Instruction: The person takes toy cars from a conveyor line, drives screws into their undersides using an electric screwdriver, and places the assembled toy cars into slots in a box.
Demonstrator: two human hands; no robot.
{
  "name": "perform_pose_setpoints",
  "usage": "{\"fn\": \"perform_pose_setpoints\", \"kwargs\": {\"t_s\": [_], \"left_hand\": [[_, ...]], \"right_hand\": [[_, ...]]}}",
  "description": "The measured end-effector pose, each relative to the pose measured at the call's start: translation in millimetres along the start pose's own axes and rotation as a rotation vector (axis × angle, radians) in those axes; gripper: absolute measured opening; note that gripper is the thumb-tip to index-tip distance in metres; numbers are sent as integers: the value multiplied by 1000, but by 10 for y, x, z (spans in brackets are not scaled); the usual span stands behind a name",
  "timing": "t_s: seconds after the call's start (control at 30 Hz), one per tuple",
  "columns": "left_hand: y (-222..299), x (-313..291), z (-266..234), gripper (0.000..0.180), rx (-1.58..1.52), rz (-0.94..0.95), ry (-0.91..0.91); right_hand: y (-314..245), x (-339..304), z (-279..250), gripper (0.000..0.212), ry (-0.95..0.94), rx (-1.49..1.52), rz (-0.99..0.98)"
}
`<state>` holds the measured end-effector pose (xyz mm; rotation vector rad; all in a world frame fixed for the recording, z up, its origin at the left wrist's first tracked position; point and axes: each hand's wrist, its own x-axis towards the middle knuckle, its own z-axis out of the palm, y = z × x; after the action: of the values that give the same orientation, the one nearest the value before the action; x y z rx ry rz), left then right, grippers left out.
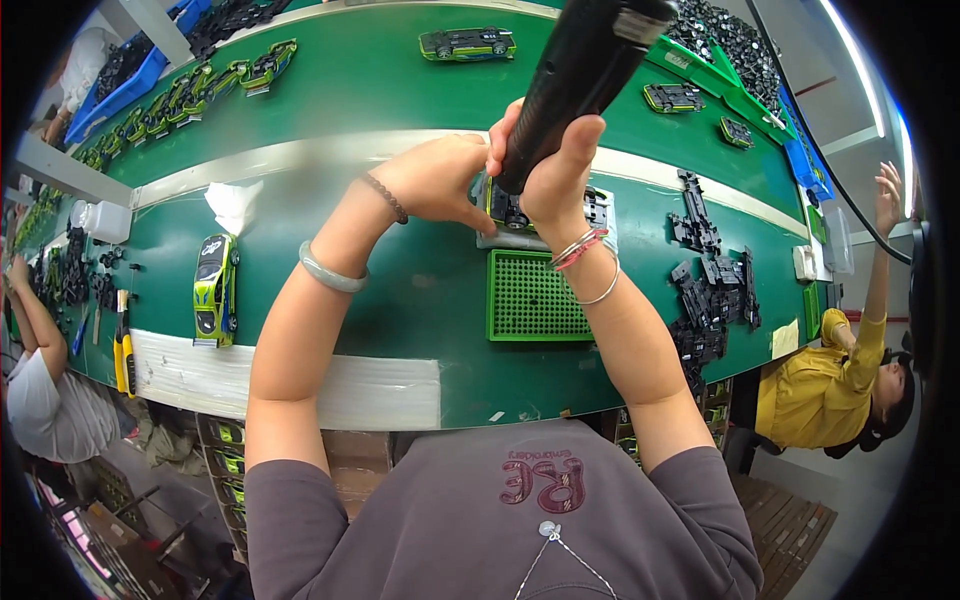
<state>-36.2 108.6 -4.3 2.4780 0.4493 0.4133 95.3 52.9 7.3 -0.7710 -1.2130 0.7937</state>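
Observation:
My right hand is wrapped round a thick black electric screwdriver, which stands upright with its lower end hidden behind my fingers. Under it lies a toy car with black and green parts, underside up, on a pale holding block. My left hand grips the car's left side, its thumb at the near edge; its fingertips are partly hidden. Just in front of the block sits a green grid tray with small holes. Black plastic car chassis pieces are piled to the right of my right forearm.
A green and black toy car stands at left by crumpled white plastic. White foam sheeting lines the near edge. Beyond a pale rail, a belt carries more cars. Co-workers sit left and right; a green bin is at back right.

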Motion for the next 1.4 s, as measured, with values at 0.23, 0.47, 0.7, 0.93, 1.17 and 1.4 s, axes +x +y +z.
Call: {"fn": "perform_pose_setpoints", "kwargs": {"t_s": [0.23,0.47,0.7,0.93,1.17,1.4], "left_hand": [[81,7,-79,58,17,-91,-97],[-57,-26,41,59,-13,72,31],[174,62,-261,55,-358,-100,58],[-209,-238,-1014,50,-523,-175,553],[-852,194,-907,48,551,-495,-56],[-538,878,-546,45,354,-92,186]], "right_hand": [[-43,5,73,79,10,-21,-20],[-63,-57,9,80,-8,32,-45],[-798,-319,-770,99,206,57,-194],[-571,-1091,-1392,93,340,-75,31],[-473,-1162,-1417,91,355,-86,43],[-486,-1186,-1480,89,382,-66,42]]}}
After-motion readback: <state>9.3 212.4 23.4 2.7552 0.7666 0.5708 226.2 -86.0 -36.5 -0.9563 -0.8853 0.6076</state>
